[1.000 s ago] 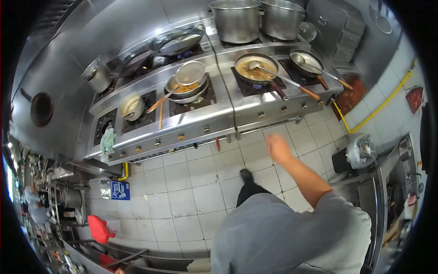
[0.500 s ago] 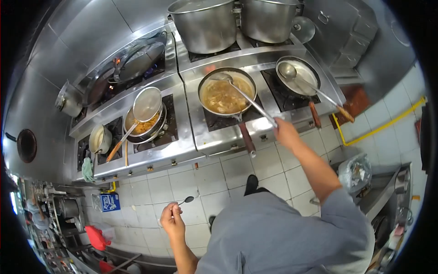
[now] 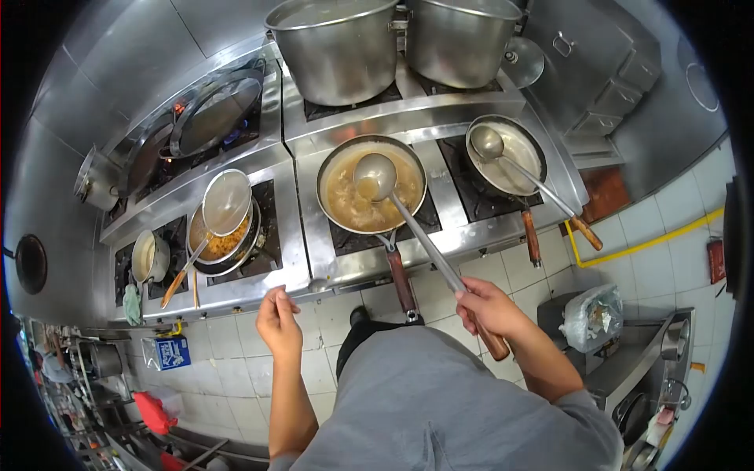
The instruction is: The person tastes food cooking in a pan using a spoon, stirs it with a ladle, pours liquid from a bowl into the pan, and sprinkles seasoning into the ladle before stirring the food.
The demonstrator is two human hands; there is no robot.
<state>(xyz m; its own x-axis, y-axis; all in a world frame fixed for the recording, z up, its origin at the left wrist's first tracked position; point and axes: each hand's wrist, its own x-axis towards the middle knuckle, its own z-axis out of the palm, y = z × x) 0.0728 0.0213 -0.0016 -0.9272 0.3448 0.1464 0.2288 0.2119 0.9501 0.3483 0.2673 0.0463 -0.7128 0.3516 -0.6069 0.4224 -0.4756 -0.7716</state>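
Right hand (image 3: 487, 308) has its fingers wrapped round the brown wooden grip of a long-shafted steel ladle (image 3: 428, 242). The ladle's round bowl, with a bit of liquid in it, sits over a dark-rimmed round frying pan (image 3: 319, 190) of cloudy brown broth, ahead and left of that hand. Can't tell if the bowl is touching the broth. The pan's reddish-brown handle points back between the two hands.

Left hand (image 3: 280, 320) is pinched pretty narrow on a small metal spoon (image 3: 318, 285), its bowl out to the right of the fingertips by the steel stove's (image 3: 236, 304) front edge.

Ahead and left of the left hand, a round wire-mesh strainer with a wooden handle (image 3: 227, 202) leans over a metal pan of orange-brown food (image 3: 224, 261). Ahead and right of the right hand there's a dark-rimmed pan of creamy white liquid (image 3: 542, 149), another wooden-handled ladle (image 3: 538, 183) lying across it.
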